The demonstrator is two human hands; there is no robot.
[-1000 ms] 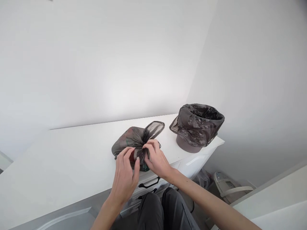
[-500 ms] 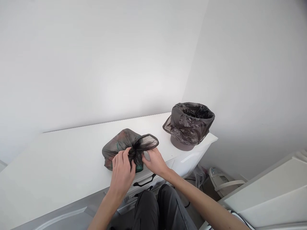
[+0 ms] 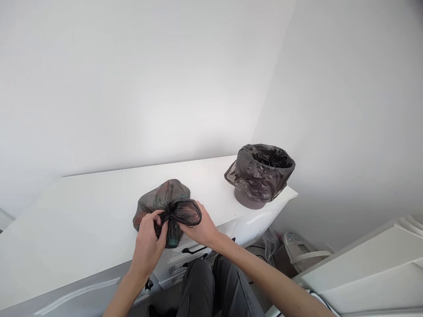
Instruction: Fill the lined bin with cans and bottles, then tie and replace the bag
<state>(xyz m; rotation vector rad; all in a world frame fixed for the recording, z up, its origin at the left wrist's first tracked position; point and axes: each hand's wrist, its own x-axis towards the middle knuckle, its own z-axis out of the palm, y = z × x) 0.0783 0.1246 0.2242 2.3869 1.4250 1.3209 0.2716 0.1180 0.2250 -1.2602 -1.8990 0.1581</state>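
A filled, see-through black trash bag (image 3: 158,197) rests near the front edge of the white cabinet top, with red and green contents showing faintly through the film. Its neck is gathered into a dark knot, and a loop of film sticks out to the right. My left hand (image 3: 148,240) pinches the bag's film on the left of the knot, thumb and fingers curled in. On the other side my right hand (image 3: 201,226) grips the looped end, its fingertips partly hidden behind the film.
A brown trash bin (image 3: 247,201) lined with another black bag (image 3: 259,176) stands at the right end of the cabinet top (image 3: 95,211). Drawers with black handles (image 3: 194,250) are below the front edge. A pale appliance (image 3: 299,248) sits on the floor at right, beside a white panel (image 3: 366,264).
Both hands and the filled bag have shifted left and slightly toward me. The loop of film now lies lower, across my right hand's fingers. The lined bin stays in place.
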